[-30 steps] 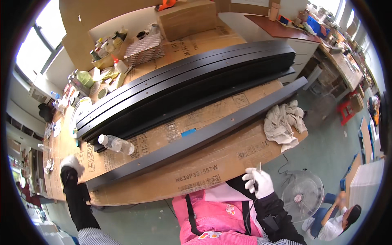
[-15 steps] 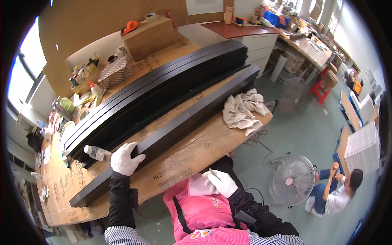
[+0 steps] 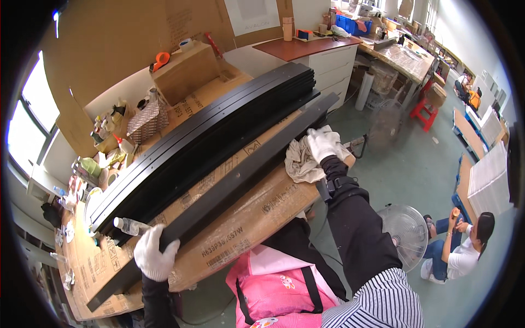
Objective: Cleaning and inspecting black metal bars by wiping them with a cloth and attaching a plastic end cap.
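My left hand (image 3: pixel 156 254), in a white knit glove, grips a long black bar (image 3: pixel 235 177) near its near-left end, thumb on the side facing me. The bar lies slanting across the cardboard-covered table (image 3: pixel 229 246). Close by those fingers lies a clear plastic bottle (image 3: pixel 130 226) with a white cap. At the bar's far right end my right hand (image 3: pixel 324 145), also gloved, is on a crumpled off-white cloth (image 3: pixel 301 164), its fingers closing on it and partly hidden in the folds.
A stack of long black strips (image 3: pixel 213 126) lies behind the bar. Farther back are a cardboard box (image 3: pixel 188 76), a patterned bag (image 3: pixel 147 123) and several bottles. A floor fan (image 3: pixel 404 235) stands to the right, near a seated person (image 3: pixel 462 246). Beyond are a red stool (image 3: pixel 424 115) and a workbench (image 3: pixel 402 57).
My right hand has gone from in front of the apron to the cloth at the far right, bunching it. My left hand stays on the bar, whose near end has shifted slightly toward me.
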A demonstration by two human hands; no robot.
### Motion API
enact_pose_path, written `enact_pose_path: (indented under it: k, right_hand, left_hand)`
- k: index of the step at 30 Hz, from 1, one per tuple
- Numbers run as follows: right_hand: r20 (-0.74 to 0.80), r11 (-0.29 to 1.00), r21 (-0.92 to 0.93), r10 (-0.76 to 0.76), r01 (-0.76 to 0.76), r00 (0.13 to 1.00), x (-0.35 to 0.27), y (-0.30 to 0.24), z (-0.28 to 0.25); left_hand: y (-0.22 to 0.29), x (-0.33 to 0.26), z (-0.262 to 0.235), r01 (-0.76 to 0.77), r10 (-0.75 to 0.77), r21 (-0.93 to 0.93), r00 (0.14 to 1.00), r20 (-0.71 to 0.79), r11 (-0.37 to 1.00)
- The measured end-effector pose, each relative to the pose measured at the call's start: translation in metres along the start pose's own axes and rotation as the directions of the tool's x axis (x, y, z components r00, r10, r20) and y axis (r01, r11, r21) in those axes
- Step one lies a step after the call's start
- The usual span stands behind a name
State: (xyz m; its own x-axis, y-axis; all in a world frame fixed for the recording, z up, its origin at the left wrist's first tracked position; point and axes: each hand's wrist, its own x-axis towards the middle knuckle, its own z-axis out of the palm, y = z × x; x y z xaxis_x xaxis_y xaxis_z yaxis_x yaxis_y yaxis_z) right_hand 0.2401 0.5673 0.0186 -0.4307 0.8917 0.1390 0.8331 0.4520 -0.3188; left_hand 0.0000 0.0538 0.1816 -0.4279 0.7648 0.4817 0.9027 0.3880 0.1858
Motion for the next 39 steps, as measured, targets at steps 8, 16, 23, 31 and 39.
enact_pose_path:
  k: [8,16,23,31,39]
  right_hand:
    - [-0.173,0.97,-0.066,-0.242,0.234,0.955,-0.077,-0.014,0.018]
    - [-0.275,0.537,0.825,0.654,-0.176,0.705,-0.153,0.1,0.005]
    - [-0.202,0.507,0.859,0.457,-0.068,0.866,-0.202,-0.022,-0.039]
    - [-0.284,0.614,0.386,-0.631,0.689,0.722,-0.28,-0.173,0.087]
    - [-0.171,0.954,-0.146,-0.283,0.26,0.944,-0.113,0.03,0.035]
  left_hand:
    - [0.045,-0.041,0.015,0.149,-0.138,-0.221,0.988,0.063,0.964]
    - [0.059,-0.063,0.1,0.158,-0.08,-0.34,0.969,0.234,0.927]
    - [0.036,-0.083,0.137,0.061,-0.011,-0.203,0.971,0.238,0.977]
    - [-0.005,-0.101,0.116,-0.13,0.13,-0.015,0.962,0.242,0.991]
    - [-0.047,-0.117,0.113,-0.091,0.105,-0.054,0.874,0.474,0.994]
